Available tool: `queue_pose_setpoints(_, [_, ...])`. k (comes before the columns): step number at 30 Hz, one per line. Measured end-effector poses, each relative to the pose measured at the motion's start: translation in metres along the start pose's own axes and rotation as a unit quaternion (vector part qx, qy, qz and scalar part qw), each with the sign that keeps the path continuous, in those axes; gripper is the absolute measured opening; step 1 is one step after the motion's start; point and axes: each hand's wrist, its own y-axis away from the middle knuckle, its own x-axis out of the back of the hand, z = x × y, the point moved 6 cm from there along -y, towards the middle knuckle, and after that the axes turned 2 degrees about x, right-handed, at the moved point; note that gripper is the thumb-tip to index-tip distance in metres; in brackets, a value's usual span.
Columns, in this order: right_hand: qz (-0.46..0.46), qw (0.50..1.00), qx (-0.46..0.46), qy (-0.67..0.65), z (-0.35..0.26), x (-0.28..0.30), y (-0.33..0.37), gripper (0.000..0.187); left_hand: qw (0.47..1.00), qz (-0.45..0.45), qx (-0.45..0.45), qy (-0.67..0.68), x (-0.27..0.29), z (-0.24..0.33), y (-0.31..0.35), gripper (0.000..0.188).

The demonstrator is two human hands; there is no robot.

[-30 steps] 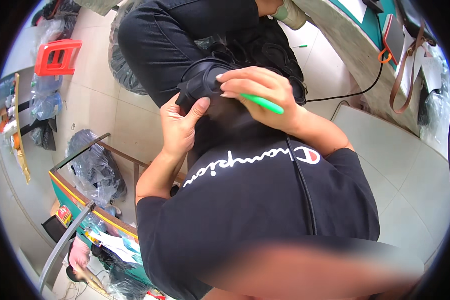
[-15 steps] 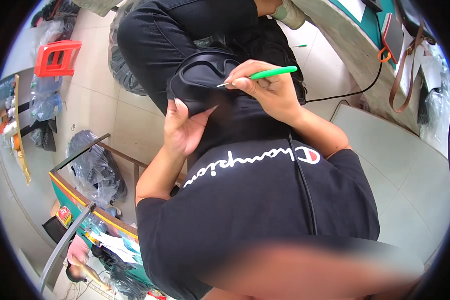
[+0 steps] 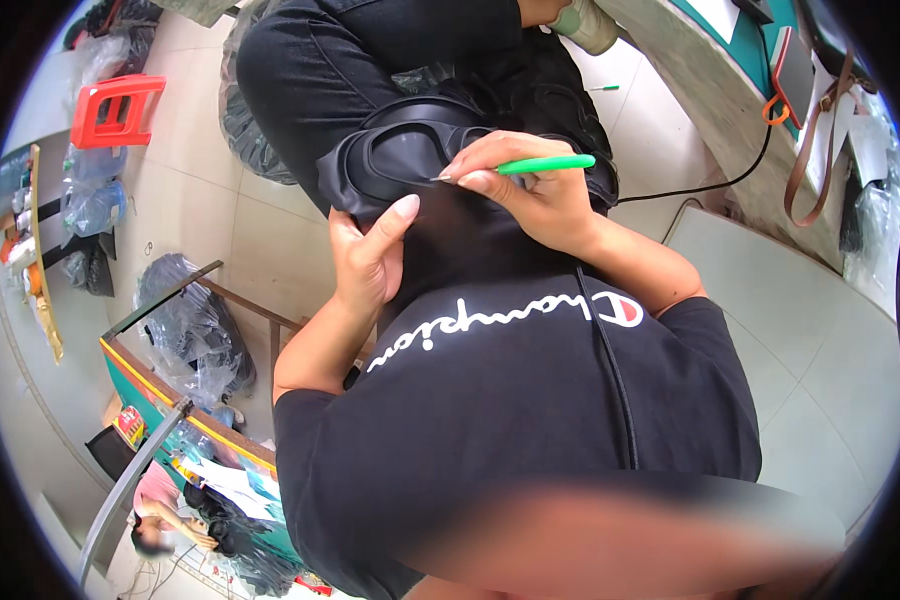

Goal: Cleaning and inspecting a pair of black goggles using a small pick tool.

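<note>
A piece of smooth black leather-like material [image 3: 375, 180], with curved raised seams, rests over my lap. My left hand [image 3: 367, 250] grips its near edge, thumb on top and the other fingers partly hidden under it. In my right hand [image 3: 530, 190] is a slim tool with a bright green handle [image 3: 548, 164], pinched between thumb and fingers. Its thin metal tip [image 3: 438, 179] is at the black material's surface; whether it touches cannot be made out. More black material [image 3: 560, 110] lies bunched behind my right hand.
A red plastic stool [image 3: 118, 112] stands at the far left. Plastic-wrapped bundles [image 3: 195, 330] sit on the floor beside a green-sided table [image 3: 135, 385]. At lower left, another person [image 3: 158, 500] works. A black cable [image 3: 690, 190] runs toward a bench with a brown strap [image 3: 820, 165] at right.
The black material has tilted and spread toward the left. My left thumb has moved up onto it, and my right hand with the green tool has dropped slightly nearer to me.
</note>
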Motion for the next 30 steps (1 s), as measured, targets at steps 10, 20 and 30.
queue_pose_setpoints(10, [-0.001,0.999,0.032,0.024,-0.003,-0.002,-0.001,0.01,0.998,0.027,-0.016,-0.054,0.0,0.001,-0.001,0.047])
queue_pose_setpoints(20, [-0.018,0.99,0.078,0.12,-0.013,-0.006,-0.001,0.011,0.994,0.025,-0.068,-0.084,0.0,0.007,-0.002,0.045])
queue_pose_setpoints(30, [0.028,0.979,0.131,0.156,-0.019,0.009,-0.021,0.006,0.998,-0.027,-0.017,-0.06,-0.001,0.005,0.003,0.055])
